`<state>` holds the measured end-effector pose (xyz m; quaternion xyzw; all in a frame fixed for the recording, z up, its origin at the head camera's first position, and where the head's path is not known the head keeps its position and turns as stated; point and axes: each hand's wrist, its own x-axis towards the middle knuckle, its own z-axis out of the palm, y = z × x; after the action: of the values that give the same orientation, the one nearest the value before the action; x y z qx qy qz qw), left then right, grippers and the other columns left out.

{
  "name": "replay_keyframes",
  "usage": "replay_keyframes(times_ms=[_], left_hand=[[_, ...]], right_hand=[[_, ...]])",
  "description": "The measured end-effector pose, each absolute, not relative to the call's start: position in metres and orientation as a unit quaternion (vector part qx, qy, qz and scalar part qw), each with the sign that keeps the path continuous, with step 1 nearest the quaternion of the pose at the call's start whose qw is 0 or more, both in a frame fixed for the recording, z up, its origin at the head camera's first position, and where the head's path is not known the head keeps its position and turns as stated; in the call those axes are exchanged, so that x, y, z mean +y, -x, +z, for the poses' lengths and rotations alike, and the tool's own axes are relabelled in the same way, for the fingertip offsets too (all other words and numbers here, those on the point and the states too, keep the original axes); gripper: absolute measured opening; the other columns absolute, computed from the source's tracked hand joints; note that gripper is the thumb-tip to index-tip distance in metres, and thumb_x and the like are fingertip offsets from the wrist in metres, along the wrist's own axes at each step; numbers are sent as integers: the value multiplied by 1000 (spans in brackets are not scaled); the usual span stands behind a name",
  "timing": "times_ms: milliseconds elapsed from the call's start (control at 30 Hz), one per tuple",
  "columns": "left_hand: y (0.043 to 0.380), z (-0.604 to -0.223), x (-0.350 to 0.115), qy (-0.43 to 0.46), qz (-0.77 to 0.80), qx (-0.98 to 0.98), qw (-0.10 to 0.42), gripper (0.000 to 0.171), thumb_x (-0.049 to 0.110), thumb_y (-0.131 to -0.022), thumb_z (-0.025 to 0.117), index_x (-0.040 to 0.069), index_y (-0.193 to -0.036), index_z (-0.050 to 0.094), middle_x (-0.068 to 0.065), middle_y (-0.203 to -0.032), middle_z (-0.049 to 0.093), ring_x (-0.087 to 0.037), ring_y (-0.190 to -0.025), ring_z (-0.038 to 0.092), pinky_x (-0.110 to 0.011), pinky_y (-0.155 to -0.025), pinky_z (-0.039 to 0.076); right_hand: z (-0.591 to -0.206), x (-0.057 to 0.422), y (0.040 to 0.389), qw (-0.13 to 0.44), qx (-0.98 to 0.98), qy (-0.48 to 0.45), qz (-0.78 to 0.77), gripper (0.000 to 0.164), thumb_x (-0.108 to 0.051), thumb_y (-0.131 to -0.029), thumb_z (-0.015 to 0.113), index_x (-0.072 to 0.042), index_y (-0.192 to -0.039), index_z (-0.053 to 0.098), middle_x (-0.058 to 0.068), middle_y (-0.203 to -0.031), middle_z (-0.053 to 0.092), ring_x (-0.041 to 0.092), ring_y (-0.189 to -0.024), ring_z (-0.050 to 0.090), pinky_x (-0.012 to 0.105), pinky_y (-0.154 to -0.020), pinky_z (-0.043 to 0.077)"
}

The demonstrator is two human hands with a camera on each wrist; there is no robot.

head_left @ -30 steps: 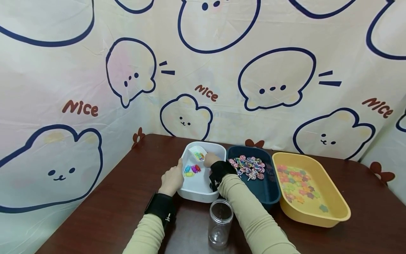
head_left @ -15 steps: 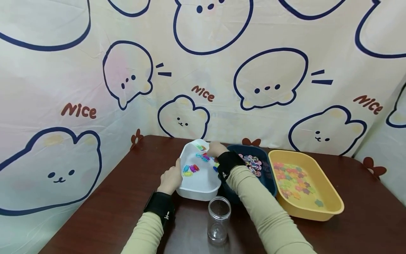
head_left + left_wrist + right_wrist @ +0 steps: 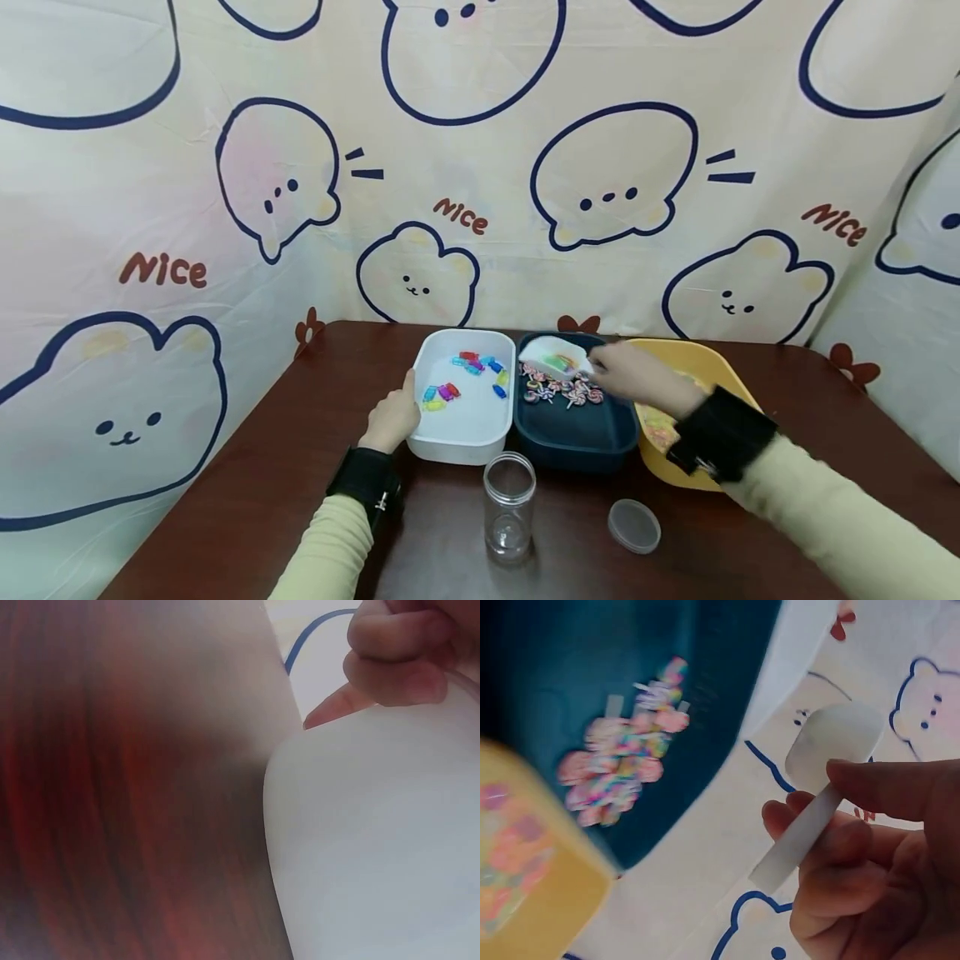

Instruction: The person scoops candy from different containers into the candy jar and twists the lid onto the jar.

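My right hand [image 3: 637, 375] holds a white scoop [image 3: 538, 352] by its handle above the dark blue tray [image 3: 573, 429]. A yellow, green and pink patch shows in the scoop; whether it is print or contents I cannot tell. In the right wrist view, thumb and fingers pinch the scoop's handle [image 3: 795, 844]. Several swirl lollipops [image 3: 573, 392] lie in the blue tray below. With curled fingers, my left hand [image 3: 392, 417] grips the left rim of the white tray [image 3: 465, 425]. Small bright wrapped-looking candies [image 3: 442, 393] lie inside that tray, in two loose groups.
A clear jar [image 3: 508, 517] stands without a lid in front of the trays. To its right lies a round clear lid [image 3: 634, 526]. The yellow tray [image 3: 675, 468], holding pale flower-shaped pieces, is partly behind my right forearm. A patterned cloth rises behind the brown table [image 3: 225, 500].
The right hand has carried the scoop out of the white tray, rightward over the blue one. More candies now show in the white tray, and the lid has become visible. The left hand keeps its grip.
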<state>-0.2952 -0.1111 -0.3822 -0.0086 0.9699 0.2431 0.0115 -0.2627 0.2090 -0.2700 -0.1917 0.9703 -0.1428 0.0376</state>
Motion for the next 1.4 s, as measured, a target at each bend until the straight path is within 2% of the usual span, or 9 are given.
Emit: replay_keyframes(times_ms=[300,500,667,767,967,1033,1133,1267,1400], left_hand=[[293,-379,-120,-4,226,974,5,57,3,-104,45,-3,-159,28,-28,-113,67,-30,-74,59,-36,-62,43],[291,-375,-121,-11,226,974,5,57,3,-104,47,-5,-158,29,-28,-108,67,-30,-72,58,-35,-61,43],[290,-375,-127,-3,275,961,26,58,13,-109,41,-4,-160,22,-34,-128,61,-42,-96,65,-50,-82,54],[285,-371,-137,4,304,953,9,60,22,-111,38,-6,-160,18,-37,-141,52,-51,-119,59,-61,-100,49],[246,-358,-145,-54,340,933,-109,39,21,-110,45,-4,-136,59,-25,-121,67,-41,-103,66,-54,-88,55],[231,-358,-144,-135,352,923,-83,36,20,-110,47,-4,-131,63,-19,-108,71,-31,-93,66,-46,-83,55],[219,-371,-143,-264,383,885,28,43,24,-110,47,-5,-141,54,-15,-107,69,-22,-91,63,-36,-82,54],[227,-420,-139,-319,414,835,175,67,44,-104,58,16,-159,33,-5,-134,60,-12,-112,61,-27,-91,55],[241,-460,-123,-339,448,801,206,84,46,-96,69,27,-162,20,-4,-155,44,-18,-135,51,-35,-104,54]], right_hand=[[-301,249,182,39,975,162,-148,10,-17,-97,68,-8,-92,69,-5,-67,50,9,-64,46,24,-60,35],[-306,267,158,33,976,149,-153,8,-15,-96,71,-7,-96,70,-7,-74,58,6,-69,46,24,-61,36],[-308,276,153,25,978,139,-152,9,-13,-95,71,-7,-102,72,-6,-92,69,5,-77,52,24,-64,44],[-310,279,149,21,980,127,-153,13,-15,-95,71,-7,-106,73,-4,-96,71,5,-81,55,26,-66,48],[-312,285,139,30,986,86,-142,29,-23,-97,70,-5,-119,73,0,-102,71,15,-87,60,39,-73,55],[-313,286,136,24,987,80,-137,31,-25,-97,70,-5,-121,72,3,-104,71,18,-89,61,43,-74,57],[-316,287,131,13,988,78,-136,32,-25,-96,71,-6,-122,72,10,-111,72,23,-94,64,51,-78,58],[-317,287,126,-14,987,89,-132,28,-23,-95,72,-9,-120,74,12,-112,72,27,-96,65,53,-78,58],[-315,284,126,-45,985,93,-137,27,-21,-95,73,-9,-119,74,8,-110,72,24,-93,64,50,-75,58]])
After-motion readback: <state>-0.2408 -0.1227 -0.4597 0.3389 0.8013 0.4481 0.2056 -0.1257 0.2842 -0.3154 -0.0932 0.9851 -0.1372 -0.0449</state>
